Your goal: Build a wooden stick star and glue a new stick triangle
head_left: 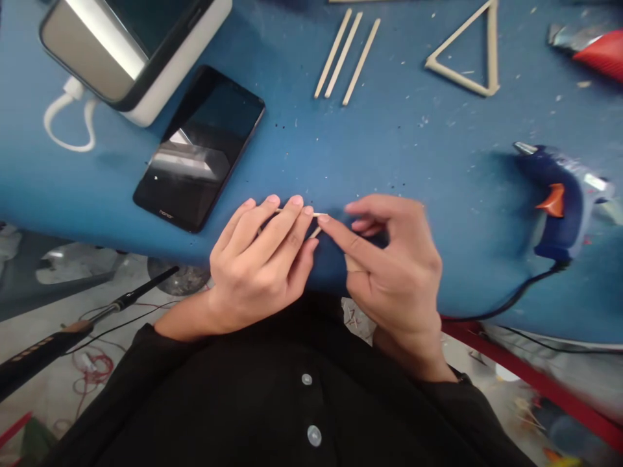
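Near the table's front edge, my left hand [265, 259] lies over some thin pale sticks [316, 231], its fingers close together and pressing them against the blue surface. Most of the sticks is hidden under those fingers; two ends poke out on the right. My right hand [394, 259] touches the end of the upper stick with its index fingertip. Its other fingers are bent and apart from the index finger, and nothing shows between them.
Three loose sticks [348, 57] and a stick triangle [492, 52] lie farther back. A blue glue gun [559, 194] with a cord and a red tube [601, 55] are at right. A black phone [199, 149] and a white-cased device [146, 107] with a cable are at left.
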{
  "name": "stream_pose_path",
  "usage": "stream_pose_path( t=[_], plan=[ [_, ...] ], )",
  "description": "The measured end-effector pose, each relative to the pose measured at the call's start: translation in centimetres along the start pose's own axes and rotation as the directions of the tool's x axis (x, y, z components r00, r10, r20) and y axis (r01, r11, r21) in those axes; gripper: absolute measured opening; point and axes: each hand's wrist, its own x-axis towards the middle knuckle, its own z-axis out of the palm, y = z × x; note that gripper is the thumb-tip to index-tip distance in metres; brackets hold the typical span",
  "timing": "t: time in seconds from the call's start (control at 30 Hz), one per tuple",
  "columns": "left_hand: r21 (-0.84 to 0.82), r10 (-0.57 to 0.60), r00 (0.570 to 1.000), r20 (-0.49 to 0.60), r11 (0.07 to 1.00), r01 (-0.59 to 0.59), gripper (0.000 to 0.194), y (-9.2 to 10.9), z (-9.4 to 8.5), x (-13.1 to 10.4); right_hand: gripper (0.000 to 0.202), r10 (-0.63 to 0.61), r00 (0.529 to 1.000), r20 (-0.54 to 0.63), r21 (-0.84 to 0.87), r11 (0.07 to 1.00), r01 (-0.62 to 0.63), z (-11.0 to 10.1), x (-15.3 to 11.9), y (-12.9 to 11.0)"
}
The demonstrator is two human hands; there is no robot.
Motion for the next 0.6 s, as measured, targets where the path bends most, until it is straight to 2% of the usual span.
stream_pose_path(
  t=[0.07, 0.23, 0.37, 0.47, 0.53, 0.6],
  plan=[
    [-0.012, -0.005, 1.000, -0.012, 1.000, 0.005, 0.043, -0.1, 0.1, -0.1, 0.048, -0.033, 0.998, 0.050, -0.015, 0.999, 0.034, 0.0, 0.0, 0.1],
    [0.043, 0.031, 0.999, -0.043, 0.999, -0.029, 0.047, -0.3, 0.3, 0.0, 0.047, -0.092, 0.995, 0.036, 0.016, 0.996, 0.092, 0.0, 0.4, -0.1],
    [0.021, 0.077, 0.993, -0.093, 0.997, -0.076, 0.055, -0.2, 0.1, 0.5, 0.030, -0.171, 0.984, 0.051, 0.000, 0.985, 0.171, 0.0, 1.1, -0.3],
    [-0.049, 0.090, 0.991, -0.102, 0.994, -0.095, 0.056, 0.0, -1.2, 1.2, 0.022, -0.195, 0.981, -0.002, 0.023, 0.981, 0.195, -0.1, 1.3, -0.6],
    [-0.127, 0.105, 0.994, -0.037, 0.986, -0.109, 0.053, -0.1, -2.7, 2.2, 0.019, -0.192, 0.979, -0.065, 0.064, 0.979, 0.196, -0.6, 1.2, -0.6],
    [-0.235, 0.128, 0.990, 0.066, 0.966, -0.109, 0.051, -0.3, -4.1, 4.1, 0.018, -0.157, 0.975, -0.155, 0.106, 0.979, 0.175, -1.6, 0.8, -0.4]
  ],
)
